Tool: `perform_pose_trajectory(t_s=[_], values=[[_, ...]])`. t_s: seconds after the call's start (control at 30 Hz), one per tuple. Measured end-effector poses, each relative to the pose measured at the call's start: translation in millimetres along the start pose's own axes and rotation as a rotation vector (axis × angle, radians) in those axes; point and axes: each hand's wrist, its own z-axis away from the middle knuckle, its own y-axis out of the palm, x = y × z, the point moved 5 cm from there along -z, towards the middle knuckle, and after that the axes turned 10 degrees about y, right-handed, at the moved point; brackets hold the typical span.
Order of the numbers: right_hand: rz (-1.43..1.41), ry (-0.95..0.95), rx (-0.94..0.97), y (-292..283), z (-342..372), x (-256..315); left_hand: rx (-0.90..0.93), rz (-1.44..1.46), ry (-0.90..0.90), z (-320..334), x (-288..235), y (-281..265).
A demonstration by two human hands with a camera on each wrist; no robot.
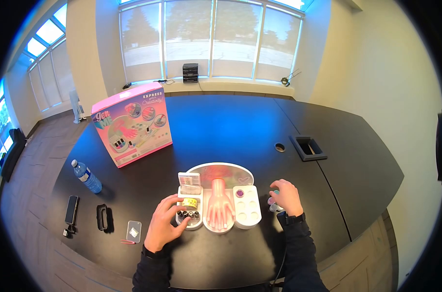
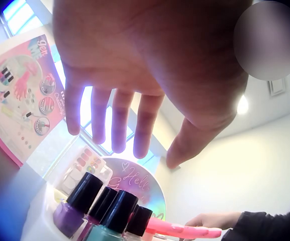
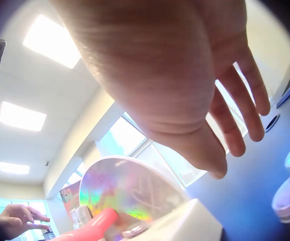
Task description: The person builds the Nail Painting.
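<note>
A white nail-salon stand [image 1: 250, 224] holds a pink model hand [image 1: 220, 204], a purple pot [image 1: 240, 193] in its right tray and black-capped polish bottles [image 2: 119, 211] at its left. Over the bottles and a yellow roll [image 1: 189, 203] is my left hand [image 1: 164, 225], fingers spread and slightly bent, holding nothing; the left wrist view shows a gap above the caps. My right hand [image 1: 287, 197] hovers right of the stand, above small lidded pots [image 3: 289, 196], its fingers extended and its palm bare.
A pink box [image 1: 133, 124] stands at the back left. Along the left side are a water bottle [image 1: 87, 177], a phone [image 1: 72, 210], a black strap [image 1: 102, 217], and a small clear case [image 1: 133, 231] beside pink tweezers [image 1: 128, 242]. A square table opening [image 1: 308, 147] lies back right.
</note>
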Motion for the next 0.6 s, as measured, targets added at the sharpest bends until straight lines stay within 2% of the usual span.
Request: perform_pose_trajectory(t_s=[0.07,0.27,0.6], values=[[0.06,0.026,-0.059,6,0,-18,-0.011,0.0,0.0,0,0,-1],[0.207,0.095,-0.077,17,-1,-39,-0.026,-0.021,0.018,-1,-1,-3],[0.185,0.076,-0.133,25,-7,-44,-0.044,-0.035,0.014,-1,-1,-4]])
